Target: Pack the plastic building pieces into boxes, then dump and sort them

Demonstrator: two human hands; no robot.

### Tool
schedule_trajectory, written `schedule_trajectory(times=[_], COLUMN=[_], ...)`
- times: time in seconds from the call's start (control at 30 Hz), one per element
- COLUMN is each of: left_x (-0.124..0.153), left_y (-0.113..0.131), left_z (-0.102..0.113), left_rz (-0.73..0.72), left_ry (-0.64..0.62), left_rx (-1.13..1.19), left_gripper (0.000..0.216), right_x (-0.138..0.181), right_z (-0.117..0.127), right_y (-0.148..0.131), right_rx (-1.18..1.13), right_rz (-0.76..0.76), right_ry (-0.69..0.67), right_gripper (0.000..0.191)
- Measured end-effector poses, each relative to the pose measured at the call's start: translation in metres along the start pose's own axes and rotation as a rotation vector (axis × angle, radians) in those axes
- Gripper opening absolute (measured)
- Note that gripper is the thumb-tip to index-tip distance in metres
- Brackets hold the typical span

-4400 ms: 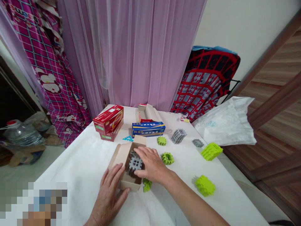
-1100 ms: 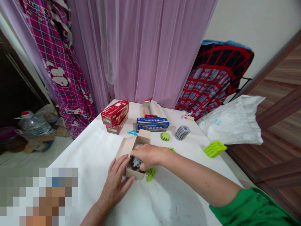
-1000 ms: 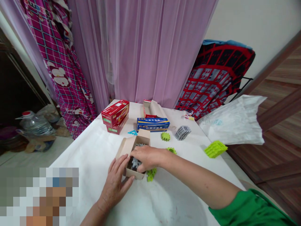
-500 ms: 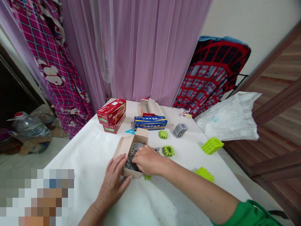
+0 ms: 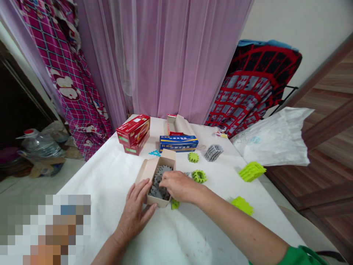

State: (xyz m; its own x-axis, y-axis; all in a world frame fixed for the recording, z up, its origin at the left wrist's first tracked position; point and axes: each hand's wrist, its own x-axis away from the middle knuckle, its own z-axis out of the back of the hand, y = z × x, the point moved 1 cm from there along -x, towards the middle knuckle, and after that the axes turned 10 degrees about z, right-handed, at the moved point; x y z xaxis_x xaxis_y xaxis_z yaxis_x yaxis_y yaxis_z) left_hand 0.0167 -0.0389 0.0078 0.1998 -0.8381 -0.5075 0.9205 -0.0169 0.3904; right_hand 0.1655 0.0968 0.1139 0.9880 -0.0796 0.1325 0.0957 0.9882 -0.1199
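An opened cardboard box (image 5: 167, 162) stands on the white-covered table, its flaps folded out. Grey toothed interlocking pieces (image 5: 158, 184) fill much of it. My left hand (image 5: 135, 208) steadies the box, fingers along its left wall and thumb against the front. Over the right wall reaches my right hand (image 5: 179, 186), its fingers bent and pinched together at the grey pieces; what they hold is hidden. Just right of the box lie a green piece (image 5: 174, 204) and a hollow green toothed cube (image 5: 199, 176), the former partly under my right hand.
Behind stand stacked red boxes (image 5: 134, 129), a blue box (image 5: 178, 143) and an open red box (image 5: 180, 125). A blue triangular piece (image 5: 154, 152), a grey stack (image 5: 213, 152) and green pieces (image 5: 252, 171) lie around. A white bag (image 5: 275, 138) hangs at the right edge.
My right hand has drawn back slightly to the right, showing more of the grey pieces. My left hand stays on the box. The whole view has shifted slightly.
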Motion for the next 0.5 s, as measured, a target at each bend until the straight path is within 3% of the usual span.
schedule_trajectory(times=[0.13,0.5], left_x=[0.0010,-0.0009], left_y=[-0.0004,-0.0064], left_z=[-0.0008,-0.0036], left_rz=[0.000,-0.046], left_ry=[-0.004,0.054], left_rx=[0.001,-0.016], left_gripper=[0.058,0.059], right_x=[-0.0039,-0.0008], right_z=[0.0035,0.0008], right_y=[-0.0009,-0.0091], right_rx=[0.038,0.067], right_rz=[0.021,-0.055], right_ry=[-0.128,-0.125], right_gripper=[0.020,0.020])
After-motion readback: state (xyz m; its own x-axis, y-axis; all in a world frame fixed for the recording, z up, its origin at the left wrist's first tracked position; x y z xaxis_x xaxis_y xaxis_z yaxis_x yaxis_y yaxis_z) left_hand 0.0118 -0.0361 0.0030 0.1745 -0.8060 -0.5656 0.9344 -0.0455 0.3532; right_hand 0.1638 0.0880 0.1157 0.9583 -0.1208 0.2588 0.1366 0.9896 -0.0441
